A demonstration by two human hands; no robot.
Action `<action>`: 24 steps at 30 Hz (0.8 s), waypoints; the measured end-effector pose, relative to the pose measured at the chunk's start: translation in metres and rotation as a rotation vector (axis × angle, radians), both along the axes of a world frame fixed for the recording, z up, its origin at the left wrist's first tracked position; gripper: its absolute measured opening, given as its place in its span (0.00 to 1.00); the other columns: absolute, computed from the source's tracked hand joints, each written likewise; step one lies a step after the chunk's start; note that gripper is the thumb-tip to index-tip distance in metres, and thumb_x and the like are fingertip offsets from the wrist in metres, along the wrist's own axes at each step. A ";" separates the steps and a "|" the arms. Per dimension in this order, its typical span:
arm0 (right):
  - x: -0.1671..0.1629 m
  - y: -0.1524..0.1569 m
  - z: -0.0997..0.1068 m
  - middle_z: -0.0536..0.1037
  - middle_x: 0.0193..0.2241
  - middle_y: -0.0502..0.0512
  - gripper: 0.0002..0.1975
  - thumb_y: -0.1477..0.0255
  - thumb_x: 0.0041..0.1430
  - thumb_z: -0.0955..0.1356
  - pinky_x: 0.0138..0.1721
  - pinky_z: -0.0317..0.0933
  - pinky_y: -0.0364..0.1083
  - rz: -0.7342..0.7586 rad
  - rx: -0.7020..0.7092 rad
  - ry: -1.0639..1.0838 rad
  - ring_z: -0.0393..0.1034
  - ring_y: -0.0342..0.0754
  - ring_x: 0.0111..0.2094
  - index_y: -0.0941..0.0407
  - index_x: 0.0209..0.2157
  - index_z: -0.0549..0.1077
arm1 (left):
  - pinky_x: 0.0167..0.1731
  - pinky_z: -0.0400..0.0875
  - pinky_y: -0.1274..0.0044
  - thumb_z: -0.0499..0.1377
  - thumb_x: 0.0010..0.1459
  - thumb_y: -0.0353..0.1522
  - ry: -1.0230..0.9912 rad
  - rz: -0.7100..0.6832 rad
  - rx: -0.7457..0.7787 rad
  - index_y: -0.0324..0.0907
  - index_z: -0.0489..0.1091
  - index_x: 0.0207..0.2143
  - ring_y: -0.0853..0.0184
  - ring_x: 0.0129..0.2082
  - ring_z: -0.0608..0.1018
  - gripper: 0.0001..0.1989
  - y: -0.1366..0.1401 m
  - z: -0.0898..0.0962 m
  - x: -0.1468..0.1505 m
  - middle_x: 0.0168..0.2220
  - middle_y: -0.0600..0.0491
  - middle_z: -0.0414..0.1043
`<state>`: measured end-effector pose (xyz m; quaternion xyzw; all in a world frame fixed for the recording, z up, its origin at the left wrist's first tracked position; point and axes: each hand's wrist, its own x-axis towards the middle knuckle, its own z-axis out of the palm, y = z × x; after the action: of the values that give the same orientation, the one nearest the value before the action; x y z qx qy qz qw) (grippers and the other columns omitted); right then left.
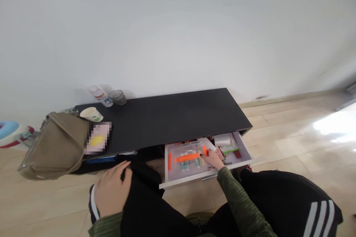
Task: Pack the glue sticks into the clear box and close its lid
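Note:
A clear plastic box (182, 166) with an orange handle and orange side clips lies inside the pulled-out white drawer (183, 181). My right hand (213, 160) reaches into the drawer and grips the box at its right edge, the thumb by the end of the orange handle. The fingertips are partly hidden behind the box's edge. On my bent left knee rests my left hand (114, 189), holding nothing, its fingers laid over the black trouser leg. To the right of the box, small items, among them a green strip (230, 150) and a dark red piece (237, 154), share the drawer.
The drawer belongs to a low black-topped cabinet (178, 116) against a white wall. At its left end stand a spray can (101, 96), a grey glass (118, 97), a paper cup (91, 114) and a khaki bag (59, 140). Tiled floor (280, 133) lies to the right.

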<state>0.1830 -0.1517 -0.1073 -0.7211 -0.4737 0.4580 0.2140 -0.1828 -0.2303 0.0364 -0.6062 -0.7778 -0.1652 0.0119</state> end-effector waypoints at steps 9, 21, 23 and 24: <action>0.046 -0.006 0.076 0.71 0.21 0.47 0.09 0.69 0.43 0.73 0.27 0.55 0.42 -0.033 0.198 -0.012 0.65 0.45 0.26 0.55 0.28 0.71 | 0.40 0.67 0.74 0.50 0.64 0.35 -0.294 -0.457 -0.723 0.46 0.78 0.37 0.60 0.42 0.80 0.16 -0.025 -0.057 0.150 0.40 0.49 0.80; 0.118 0.010 0.207 0.77 0.28 0.52 0.16 0.68 0.41 0.75 0.27 0.62 0.42 -0.167 0.379 0.493 0.69 0.44 0.27 0.57 0.34 0.74 | 0.49 0.67 0.69 0.44 0.66 0.28 -0.143 -0.539 -0.749 0.38 0.78 0.40 0.56 0.49 0.78 0.20 0.024 -0.074 0.181 0.44 0.40 0.79; 0.108 0.030 0.202 0.75 0.26 0.50 0.15 0.68 0.40 0.75 0.26 0.60 0.41 -0.209 0.410 0.545 0.66 0.43 0.25 0.57 0.32 0.73 | 0.47 0.67 0.70 0.46 0.65 0.28 -0.148 -0.537 -0.718 0.39 0.77 0.37 0.57 0.47 0.79 0.19 0.046 -0.065 0.172 0.42 0.41 0.80; 0.102 0.042 0.198 0.74 0.24 0.49 0.14 0.68 0.39 0.74 0.25 0.59 0.40 -0.230 0.418 0.577 0.65 0.41 0.24 0.57 0.31 0.73 | 0.46 0.68 0.70 0.47 0.64 0.28 -0.161 -0.512 -0.685 0.39 0.77 0.36 0.57 0.45 0.80 0.18 0.059 -0.057 0.164 0.40 0.41 0.80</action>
<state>0.2852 -0.1093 0.0911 -0.5515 -0.3929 0.5089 0.5315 -0.0190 -0.1710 -0.0207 -0.7339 -0.6106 0.0582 -0.2920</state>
